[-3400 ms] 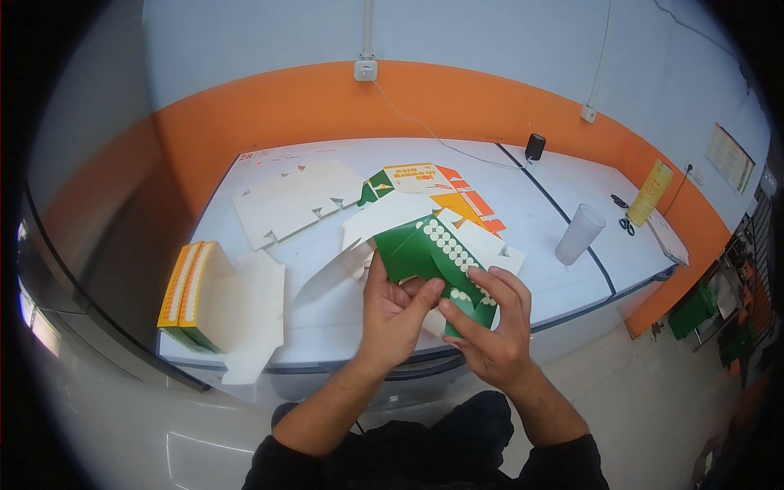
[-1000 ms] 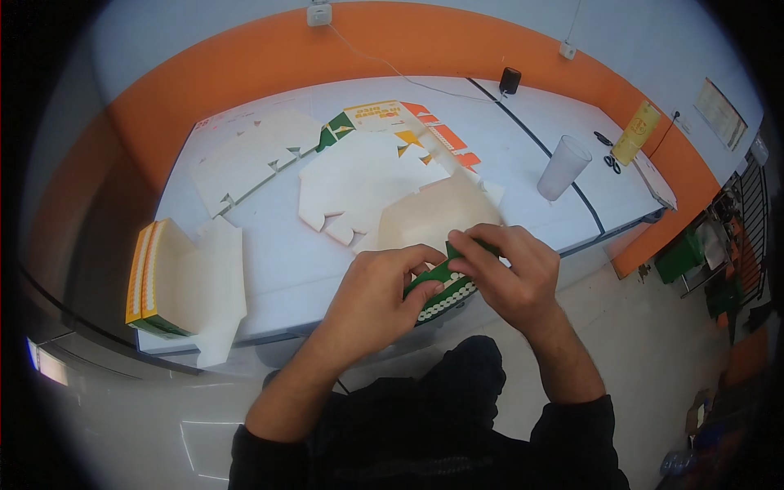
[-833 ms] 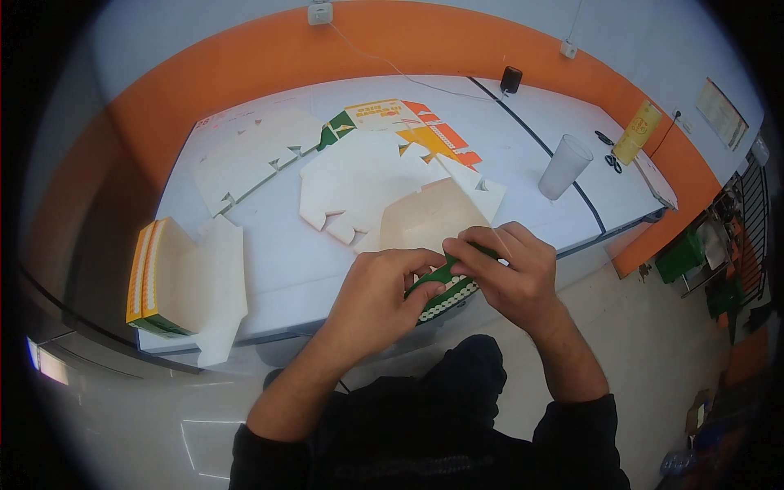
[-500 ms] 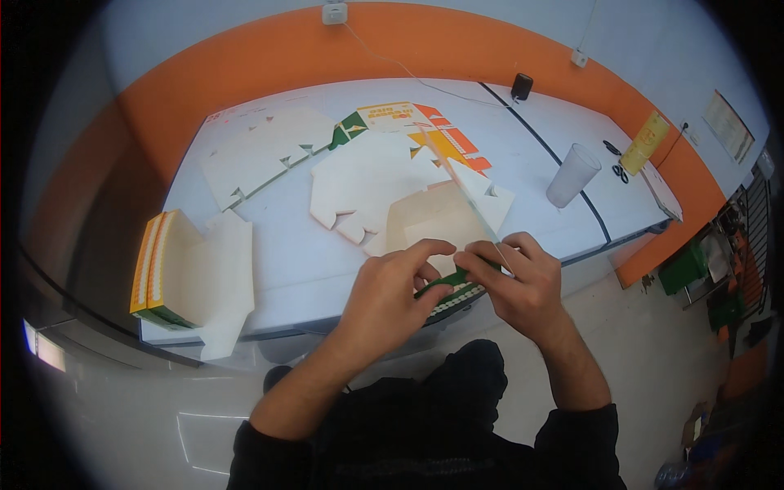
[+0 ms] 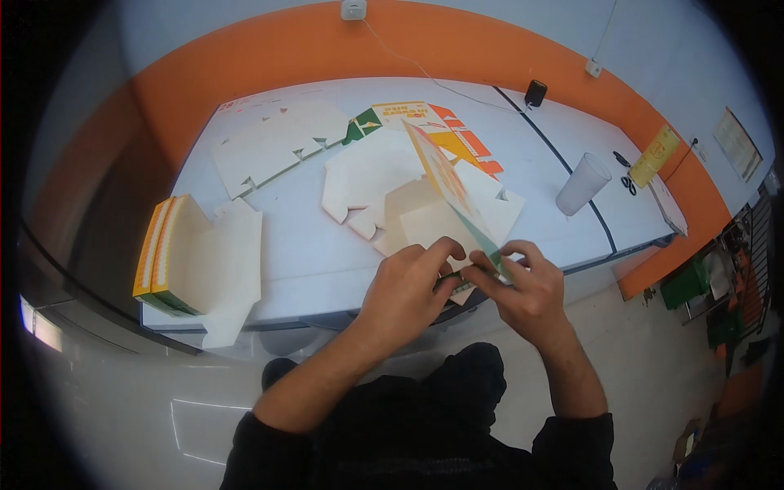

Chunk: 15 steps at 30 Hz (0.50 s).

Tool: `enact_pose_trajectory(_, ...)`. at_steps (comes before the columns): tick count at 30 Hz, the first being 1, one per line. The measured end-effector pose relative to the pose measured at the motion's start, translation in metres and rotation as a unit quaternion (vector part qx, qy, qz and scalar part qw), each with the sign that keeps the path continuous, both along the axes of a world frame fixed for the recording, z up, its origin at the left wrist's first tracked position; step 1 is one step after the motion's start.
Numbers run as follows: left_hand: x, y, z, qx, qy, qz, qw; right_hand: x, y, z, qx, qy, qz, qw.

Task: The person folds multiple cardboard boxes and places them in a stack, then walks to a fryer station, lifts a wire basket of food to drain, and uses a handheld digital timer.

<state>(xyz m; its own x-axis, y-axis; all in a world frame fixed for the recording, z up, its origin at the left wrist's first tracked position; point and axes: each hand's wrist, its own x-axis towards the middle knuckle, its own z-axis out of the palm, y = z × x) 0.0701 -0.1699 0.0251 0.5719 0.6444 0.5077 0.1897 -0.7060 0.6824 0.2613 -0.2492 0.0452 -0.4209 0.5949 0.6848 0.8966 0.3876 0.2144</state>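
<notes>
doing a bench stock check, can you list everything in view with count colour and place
held carton blank: 1, white inside with orange and green print, standing on edge at the table front
flat carton blanks: several, white, orange, green, spread over the table middle and back
folded cartons: a stack, orange and green edges, table's left front
cup: 1, white, table right
scissors: 1, dark, far right
table: 1, white, against an orange wall band
left hand: pinching the blank's lower edge
right hand: pinching the same edge
</notes>
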Motion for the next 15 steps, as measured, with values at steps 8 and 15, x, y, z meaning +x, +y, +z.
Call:
enact_pose_trajectory(8, 0.016, 0.016, -0.013, 0.036, -0.004, -0.015, 0.999, 0.013, 0.020, -0.022, 0.059, 0.097, -0.040, 0.993)
enact_pose_trajectory(15, 0.024, 0.014, -0.018, 0.039, -0.028, -0.004, 0.999, 0.019, 0.027, -0.036, 0.042, 0.142, 0.036, 0.988)
